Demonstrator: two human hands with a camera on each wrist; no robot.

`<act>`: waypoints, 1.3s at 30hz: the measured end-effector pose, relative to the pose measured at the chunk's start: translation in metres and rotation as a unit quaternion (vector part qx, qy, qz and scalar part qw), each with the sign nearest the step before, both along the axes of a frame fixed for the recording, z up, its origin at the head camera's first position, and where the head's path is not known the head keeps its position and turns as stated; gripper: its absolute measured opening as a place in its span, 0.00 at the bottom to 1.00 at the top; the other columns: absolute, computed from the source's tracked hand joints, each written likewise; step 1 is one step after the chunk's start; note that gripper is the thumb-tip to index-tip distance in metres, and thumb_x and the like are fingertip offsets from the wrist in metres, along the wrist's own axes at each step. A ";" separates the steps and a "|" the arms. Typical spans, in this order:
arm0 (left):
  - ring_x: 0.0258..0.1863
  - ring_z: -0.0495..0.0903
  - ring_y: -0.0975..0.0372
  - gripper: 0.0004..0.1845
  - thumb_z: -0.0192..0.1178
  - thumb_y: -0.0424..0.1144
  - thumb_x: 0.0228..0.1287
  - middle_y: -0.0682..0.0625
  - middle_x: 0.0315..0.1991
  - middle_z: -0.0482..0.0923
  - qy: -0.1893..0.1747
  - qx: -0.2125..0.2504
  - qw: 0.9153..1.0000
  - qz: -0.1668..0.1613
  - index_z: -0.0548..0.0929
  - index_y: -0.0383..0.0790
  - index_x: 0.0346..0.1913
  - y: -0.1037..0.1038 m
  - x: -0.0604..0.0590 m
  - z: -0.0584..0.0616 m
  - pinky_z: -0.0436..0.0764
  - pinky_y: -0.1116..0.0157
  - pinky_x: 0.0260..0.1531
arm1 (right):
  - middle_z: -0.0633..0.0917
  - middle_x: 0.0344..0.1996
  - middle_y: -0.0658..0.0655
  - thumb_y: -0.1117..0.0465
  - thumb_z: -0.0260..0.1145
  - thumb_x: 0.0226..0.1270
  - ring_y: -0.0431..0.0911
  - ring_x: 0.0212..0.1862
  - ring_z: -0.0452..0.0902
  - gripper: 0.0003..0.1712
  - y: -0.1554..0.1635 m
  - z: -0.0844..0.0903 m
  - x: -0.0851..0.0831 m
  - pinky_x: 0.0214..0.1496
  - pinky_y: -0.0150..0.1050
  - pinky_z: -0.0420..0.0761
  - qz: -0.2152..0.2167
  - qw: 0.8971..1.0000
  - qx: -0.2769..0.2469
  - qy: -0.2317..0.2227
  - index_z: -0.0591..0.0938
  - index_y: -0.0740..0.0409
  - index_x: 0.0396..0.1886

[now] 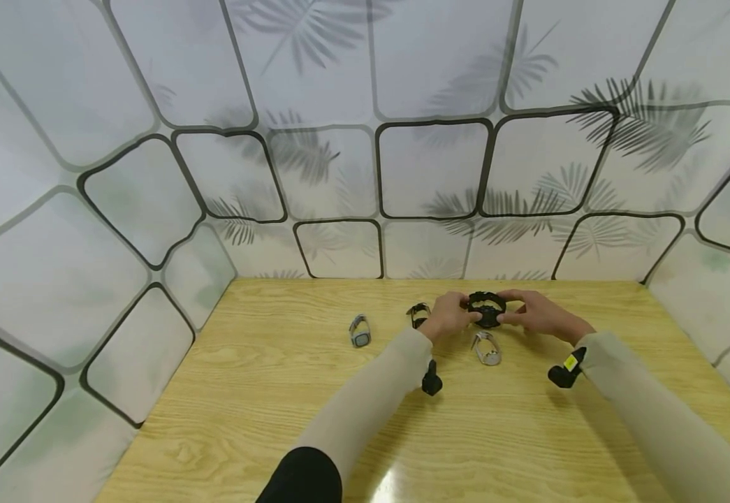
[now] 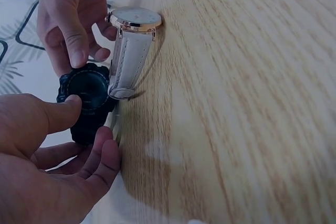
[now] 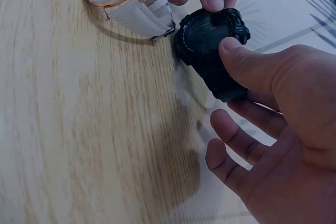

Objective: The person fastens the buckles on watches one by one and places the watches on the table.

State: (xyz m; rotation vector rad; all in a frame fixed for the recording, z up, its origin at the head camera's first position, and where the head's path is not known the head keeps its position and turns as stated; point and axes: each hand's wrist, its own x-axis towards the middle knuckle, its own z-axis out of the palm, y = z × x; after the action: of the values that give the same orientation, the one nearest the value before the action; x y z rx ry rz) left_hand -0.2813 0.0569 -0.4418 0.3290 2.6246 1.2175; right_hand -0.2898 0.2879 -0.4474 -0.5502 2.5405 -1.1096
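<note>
Both hands hold one black digital wristwatch (image 1: 487,316) from its two sides, near the back of the table. In the left wrist view, my left hand (image 2: 58,166) has its thumb on the watch face and its fingers around the strap side. My right hand (image 3: 283,103) pinches the other side, thumb on the case edge and a finger beneath; its lower fingers stand free. Close in front sits a wristwatch with a pale strap and rose-gold case (image 3: 123,3), its white dial showing numbers. My left hand partly hides a dark-strapped watch (image 1: 419,314) behind it.
A grey-blue watch (image 1: 360,332) stands further left on the wooden table (image 1: 264,391). Behind the table's back edge rises a pale wall covering (image 1: 430,168) with leaf and line patterns. A rounded black shape (image 1: 304,475) covers part of the near edge.
</note>
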 end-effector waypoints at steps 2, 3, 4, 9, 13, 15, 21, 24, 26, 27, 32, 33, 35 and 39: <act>0.61 0.79 0.55 0.27 0.65 0.44 0.74 0.46 0.62 0.80 -0.001 0.005 1.000 0.002 0.76 0.36 0.70 0.000 0.001 0.000 0.82 0.60 0.55 | 0.61 0.73 0.79 0.51 0.65 0.77 0.66 0.58 0.80 0.43 0.000 -0.001 -0.001 0.46 0.50 0.86 0.000 1.000 0.004 0.002 0.60 0.69 0.79; 0.60 0.79 0.55 0.27 0.65 0.44 0.74 0.45 0.61 0.80 -0.003 0.008 1.000 0.003 0.76 0.36 0.70 0.000 0.001 0.000 0.82 0.60 0.55 | 0.61 0.73 0.79 0.50 0.65 0.77 0.66 0.58 0.80 0.43 0.000 -0.001 -0.001 0.46 0.50 0.86 0.000 1.000 0.005 0.002 0.60 0.69 0.79; 0.60 0.79 0.55 0.27 0.65 0.44 0.74 0.45 0.61 0.80 -0.004 0.010 1.000 0.004 0.76 0.36 0.70 -0.001 0.001 -0.001 0.82 0.60 0.55 | 0.61 0.73 0.79 0.50 0.65 0.78 0.67 0.58 0.80 0.43 0.000 -0.002 -0.001 0.47 0.51 0.86 0.002 1.000 0.006 0.004 0.60 0.70 0.78; 0.57 0.81 0.56 0.27 0.64 0.45 0.75 0.45 0.61 0.80 -0.003 0.003 1.000 -0.003 0.75 0.36 0.71 -0.002 0.001 -0.001 0.82 0.62 0.53 | 0.61 0.72 0.81 0.51 0.63 0.79 0.69 0.59 0.78 0.42 0.001 -0.001 -0.002 0.48 0.53 0.85 0.006 1.000 0.013 0.008 0.59 0.72 0.78; 0.55 0.81 0.57 0.28 0.63 0.46 0.75 0.45 0.61 0.80 -0.008 0.007 1.000 -0.004 0.75 0.36 0.71 -0.002 0.001 -0.002 0.83 0.62 0.51 | 0.61 0.73 0.80 0.52 0.63 0.79 0.70 0.60 0.77 0.41 0.002 0.000 -0.001 0.48 0.53 0.85 0.008 1.000 0.010 0.002 0.59 0.72 0.78; 0.56 0.81 0.57 0.28 0.63 0.46 0.75 0.45 0.61 0.80 -0.008 0.011 1.000 -0.004 0.75 0.36 0.72 -0.002 0.002 -0.002 0.83 0.62 0.51 | 0.60 0.73 0.81 0.52 0.62 0.80 0.71 0.60 0.77 0.41 0.002 0.000 -0.001 0.47 0.53 0.86 0.011 1.000 0.009 0.000 0.58 0.72 0.78; 0.57 0.80 0.56 0.28 0.63 0.46 0.75 0.45 0.61 0.80 -0.005 0.012 1.000 -0.002 0.75 0.37 0.72 -0.002 0.002 -0.002 0.82 0.60 0.53 | 0.59 0.73 0.82 0.53 0.62 0.80 0.71 0.59 0.77 0.41 0.000 0.001 -0.001 0.47 0.54 0.86 0.016 1.000 0.003 -0.006 0.57 0.73 0.78; 0.58 0.80 0.56 0.28 0.63 0.46 0.75 0.44 0.61 0.80 -0.004 0.010 1.000 -0.004 0.75 0.36 0.72 -0.002 0.002 -0.003 0.82 0.60 0.54 | 0.59 0.72 0.82 0.53 0.62 0.80 0.71 0.59 0.77 0.41 0.000 0.001 -0.001 0.48 0.54 0.85 0.015 1.000 0.005 -0.006 0.57 0.74 0.78; 0.58 0.80 0.56 0.28 0.63 0.46 0.75 0.45 0.61 0.80 -0.004 0.007 1.000 -0.003 0.75 0.36 0.72 -0.002 0.002 -0.003 0.82 0.60 0.54 | 0.59 0.73 0.82 0.53 0.62 0.80 0.71 0.59 0.77 0.41 0.000 0.001 -0.001 0.48 0.55 0.85 0.014 1.000 0.005 -0.008 0.57 0.74 0.78; 0.58 0.80 0.56 0.28 0.63 0.46 0.75 0.45 0.61 0.80 -0.003 0.005 1.000 -0.004 0.75 0.37 0.72 -0.002 0.002 -0.003 0.82 0.60 0.54 | 0.59 0.73 0.82 0.53 0.62 0.80 0.71 0.60 0.77 0.41 0.000 0.001 -0.001 0.49 0.55 0.85 0.014 1.000 0.006 -0.009 0.57 0.74 0.78; 0.55 0.81 0.57 0.29 0.63 0.47 0.75 0.45 0.60 0.80 -0.008 0.003 1.000 -0.002 0.74 0.37 0.72 -0.003 0.002 -0.003 0.83 0.61 0.52 | 0.58 0.73 0.81 0.54 0.62 0.80 0.71 0.61 0.76 0.41 -0.002 0.001 -0.001 0.50 0.55 0.85 0.012 1.000 0.003 -0.014 0.57 0.73 0.79; 0.55 0.81 0.57 0.29 0.63 0.47 0.75 0.45 0.60 0.80 -0.008 0.004 1.000 -0.002 0.74 0.37 0.72 -0.002 0.002 -0.003 0.83 0.60 0.52 | 0.58 0.73 0.81 0.54 0.61 0.80 0.72 0.61 0.76 0.41 -0.002 0.001 0.000 0.50 0.55 0.85 0.013 1.000 0.004 -0.014 0.56 0.73 0.79; 0.55 0.81 0.57 0.29 0.63 0.47 0.75 0.45 0.61 0.80 -0.007 0.002 1.000 -0.002 0.75 0.37 0.72 -0.002 0.002 -0.003 0.83 0.60 0.52 | 0.58 0.73 0.82 0.54 0.62 0.80 0.72 0.61 0.76 0.41 -0.002 0.002 0.000 0.50 0.55 0.85 0.014 1.000 0.004 -0.013 0.56 0.73 0.79; 0.56 0.81 0.56 0.29 0.63 0.48 0.75 0.45 0.60 0.80 -0.003 0.000 1.000 -0.005 0.75 0.37 0.72 -0.003 0.002 -0.003 0.82 0.60 0.54 | 0.58 0.73 0.82 0.55 0.61 0.81 0.72 0.61 0.76 0.41 -0.002 0.002 0.001 0.50 0.55 0.85 0.015 1.000 0.005 -0.012 0.56 0.74 0.79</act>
State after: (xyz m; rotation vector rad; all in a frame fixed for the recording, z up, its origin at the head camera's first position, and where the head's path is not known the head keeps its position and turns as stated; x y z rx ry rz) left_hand -0.2795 0.0543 -0.4447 0.3368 2.6142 1.2138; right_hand -0.2893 0.2859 -0.4453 -0.5659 2.5079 -1.0869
